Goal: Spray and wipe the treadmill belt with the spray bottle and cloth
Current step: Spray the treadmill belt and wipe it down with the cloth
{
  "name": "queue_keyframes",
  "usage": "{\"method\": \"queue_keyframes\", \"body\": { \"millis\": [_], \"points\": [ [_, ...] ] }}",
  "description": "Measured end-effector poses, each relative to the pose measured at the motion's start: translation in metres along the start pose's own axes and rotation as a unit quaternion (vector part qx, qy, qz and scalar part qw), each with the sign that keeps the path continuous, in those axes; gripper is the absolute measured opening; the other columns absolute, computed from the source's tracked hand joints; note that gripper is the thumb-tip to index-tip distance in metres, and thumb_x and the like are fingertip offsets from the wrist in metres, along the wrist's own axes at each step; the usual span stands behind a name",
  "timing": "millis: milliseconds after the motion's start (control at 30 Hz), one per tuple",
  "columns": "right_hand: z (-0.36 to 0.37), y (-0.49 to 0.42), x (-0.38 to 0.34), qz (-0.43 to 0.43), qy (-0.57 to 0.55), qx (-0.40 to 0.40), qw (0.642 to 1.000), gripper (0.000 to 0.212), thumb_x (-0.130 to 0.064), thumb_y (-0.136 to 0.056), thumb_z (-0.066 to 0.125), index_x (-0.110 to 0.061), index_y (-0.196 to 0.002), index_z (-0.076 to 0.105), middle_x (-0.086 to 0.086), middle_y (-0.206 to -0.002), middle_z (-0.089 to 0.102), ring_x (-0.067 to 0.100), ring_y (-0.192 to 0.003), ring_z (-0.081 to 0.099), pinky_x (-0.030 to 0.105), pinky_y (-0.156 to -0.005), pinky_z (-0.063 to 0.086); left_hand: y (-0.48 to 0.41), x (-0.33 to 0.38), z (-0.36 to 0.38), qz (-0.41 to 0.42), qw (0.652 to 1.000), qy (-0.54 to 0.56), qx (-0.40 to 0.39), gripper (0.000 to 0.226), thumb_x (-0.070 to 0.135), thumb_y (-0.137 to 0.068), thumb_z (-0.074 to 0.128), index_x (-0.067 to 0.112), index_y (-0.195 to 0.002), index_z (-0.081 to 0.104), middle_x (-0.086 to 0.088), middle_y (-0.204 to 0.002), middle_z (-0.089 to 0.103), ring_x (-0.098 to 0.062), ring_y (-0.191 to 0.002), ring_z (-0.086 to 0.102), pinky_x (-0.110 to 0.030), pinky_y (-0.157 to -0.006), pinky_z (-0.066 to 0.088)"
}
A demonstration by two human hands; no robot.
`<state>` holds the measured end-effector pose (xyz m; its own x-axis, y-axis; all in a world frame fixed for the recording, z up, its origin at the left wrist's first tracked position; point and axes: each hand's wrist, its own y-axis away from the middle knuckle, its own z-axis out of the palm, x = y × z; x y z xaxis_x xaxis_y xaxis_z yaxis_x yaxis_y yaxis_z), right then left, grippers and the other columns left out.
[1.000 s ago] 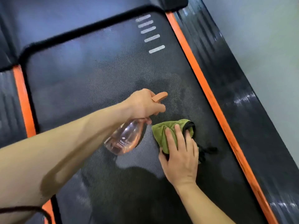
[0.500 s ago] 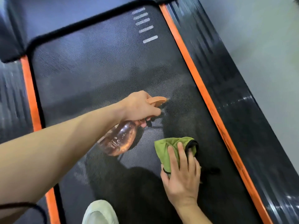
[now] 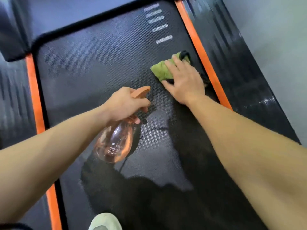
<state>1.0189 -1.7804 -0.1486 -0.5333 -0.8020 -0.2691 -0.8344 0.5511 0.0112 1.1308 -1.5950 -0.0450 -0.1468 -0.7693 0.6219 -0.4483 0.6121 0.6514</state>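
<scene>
on my feed, left to right:

- left orange strip [image 3: 32,90]: borders the belt and runs the length of the view.
- treadmill belt [image 3: 93,67]: black, dotted weave, long axis running away from the camera. white bars [image 3: 159,25] sit near its far right corner.
- left hand [image 3: 123,105]: fingers curled round the bottle's neck, under the orange head.
- spray bottle [image 3: 116,143]: held over the middle of the belt, tilted. its long axis runs from the base at lower left to the nozzle at upper right, and the nozzle points toward the cloth. the body is clear and pinkish; i cannot tell the liquid level.
- shoe [image 3: 104,222]: pale, on the belt at the bottom edge.
- cloth [image 3: 162,71]: green, bunched, flat on the belt's far right part, just beside the right strip.
- right hand [image 3: 184,80]: fingers straight, slightly spread, pressing flat on the cloth.
- right orange strip [image 3: 204,60]: borders the belt.
</scene>
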Motion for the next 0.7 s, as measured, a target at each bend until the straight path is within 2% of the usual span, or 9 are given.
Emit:
{"method": "queue_keyframes", "body": {
  "millis": [67,133,233,300,333,433,500,633,700],
  "points": [
    [0.006,0.037,-0.014,0.048,-0.002,0.05,0.998,0.066,-0.049,-0.092,0.053,-0.021,-0.15,0.045,0.009,-0.161,0.038,0.04,-0.139,0.042,0.052,-0.112,0.038,-0.004,0.001,-0.004,-0.002,1.0,0.007,0.007,0.043,0.037,-0.063,0.068,0.003,-0.088,0.076,-0.017,-0.103,0.08,-0.032,-0.051,0.072,-0.042,-0.071,0.057],
    [0.012,0.103,-0.036,0.064,-0.012,0.055,0.996,0.065,-0.048,-0.089,0.056,-0.022,-0.149,0.049,0.008,-0.159,0.041,0.039,-0.137,0.043,0.052,-0.112,0.038,-0.006,0.002,-0.005,0.0,1.0,0.014,0.008,0.036,0.037,-0.063,0.069,0.005,-0.08,0.075,-0.019,-0.105,0.079,-0.033,-0.052,0.071,-0.043,-0.069,0.056],
    [0.016,0.18,-0.046,-0.038,-0.013,0.013,0.999,0.066,-0.047,-0.086,0.06,-0.025,-0.147,0.052,0.007,-0.159,0.043,0.039,-0.135,0.046,0.051,-0.111,0.038,-0.01,0.001,-0.004,-0.001,1.0,0.021,0.009,0.033,0.034,-0.07,0.07,0.003,-0.081,0.075,-0.018,-0.109,0.078,-0.027,-0.047,0.07,-0.036,-0.062,0.054],
    [0.011,0.162,-0.028,-0.115,-0.001,-0.016,0.993,0.065,-0.049,-0.086,0.058,-0.024,-0.146,0.053,0.008,-0.157,0.045,0.04,-0.131,0.05,0.048,-0.106,0.042,-0.015,-0.004,-0.003,0.0,0.999,0.035,0.017,0.027,0.032,-0.074,0.072,0.005,-0.079,0.074,-0.018,-0.107,0.078,-0.026,-0.047,0.07,-0.029,-0.053,0.052],
    [0.011,0.136,-0.021,-0.115,0.014,-0.009,0.993,0.065,-0.05,-0.086,0.056,-0.023,-0.145,0.053,0.009,-0.156,0.046,0.04,-0.129,0.051,0.048,-0.104,0.044,-0.018,-0.006,-0.002,-0.003,0.999,0.04,0.019,0.026,0.031,-0.076,0.073,0.005,-0.08,0.074,-0.018,-0.105,0.079,-0.026,-0.047,0.071,-0.027,-0.05,0.05],
    [0.004,0.042,-0.015,0.042,0.023,0.033,0.998,0.065,-0.052,-0.089,0.048,-0.021,-0.146,0.049,0.011,-0.156,0.044,0.043,-0.13,0.05,0.051,-0.102,0.046,-0.02,-0.016,-0.006,-0.015,0.997,0.061,0.033,0.02,0.026,-0.083,0.074,0.006,-0.083,0.074,-0.016,-0.098,0.08,-0.026,-0.048,0.072,-0.026,-0.048,0.049],
    [-0.001,0.01,-0.023,0.107,0.011,0.042,0.993,0.064,-0.05,-0.092,0.049,-0.021,-0.148,0.044,0.012,-0.158,0.04,0.042,-0.132,0.046,0.054,-0.107,0.042,-0.022,-0.021,-0.011,-0.016,0.997,0.07,0.038,0.021,0.026,-0.082,0.073,0.005,-0.083,0.074,-0.011,-0.089,0.077,-0.027,-0.049,0.072,-0.027,-0.05,0.048],
    [0.01,0.071,-0.053,0.088,0.04,0.071,0.993,0.066,-0.045,-0.091,0.054,-0.022,-0.151,0.043,0.01,-0.159,0.039,0.041,-0.137,0.041,0.054,-0.114,0.035,-0.028,-0.015,-0.023,-0.017,0.996,0.081,0.036,0.022,0.025,-0.084,0.074,0.003,-0.083,0.074,-0.005,-0.079,0.075,-0.024,-0.043,0.068,-0.025,-0.047,0.048],
    [0.018,0.106,-0.061,0.074,0.038,0.05,0.995,0.067,-0.044,-0.088,0.058,-0.023,-0.151,0.044,0.008,-0.159,0.04,0.04,-0.138,0.041,0.054,-0.114,0.034,-0.032,-0.007,-0.028,-0.009,0.997,0.069,0.022,0.018,0.022,-0.09,0.073,0.005,-0.083,0.073,0.0,-0.069,0.071,-0.02,-0.04,0.066,-0.022,-0.041,0.045]
  ]
}}
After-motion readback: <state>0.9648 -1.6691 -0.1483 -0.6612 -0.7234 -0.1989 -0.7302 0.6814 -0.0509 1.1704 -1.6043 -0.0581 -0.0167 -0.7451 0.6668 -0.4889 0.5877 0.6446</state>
